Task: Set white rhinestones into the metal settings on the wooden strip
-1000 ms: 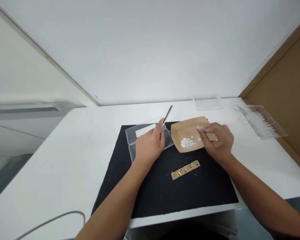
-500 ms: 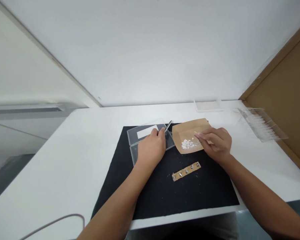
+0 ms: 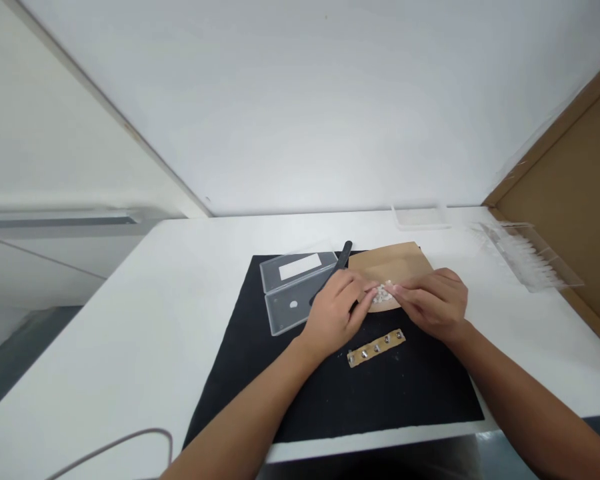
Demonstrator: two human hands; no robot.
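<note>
A brown paper tray (image 3: 395, 259) holds a small heap of white bits (image 3: 381, 295). Over its near part, my left hand (image 3: 337, 307) and my right hand (image 3: 433, 300) meet almost tip to tip. The right thumb and index finger pinch a small pale piece (image 3: 389, 285). My left thumb and fingertips are drawn together beside it; what they hold, if anything, is too small to make out. Behind the left hand, dark tweezers (image 3: 345, 255) rest across an open clear plastic case (image 3: 275, 313) with a white label (image 3: 300, 267). A white round piece (image 3: 293, 305) lies in the case.
On the black mat (image 3: 375, 407), nearer me, lies a cardboard strip (image 3: 370, 351) with several shiny metal pieces. Clear plastic trays (image 3: 420, 219) stand at the back, one with white sticks (image 3: 527, 257) at right. A cable (image 3: 145, 432) runs along the front left.
My left hand has left the tweezers on the case and moved right to the paper tray, beside my right hand. The right hand stays over the tray, still pinching.
</note>
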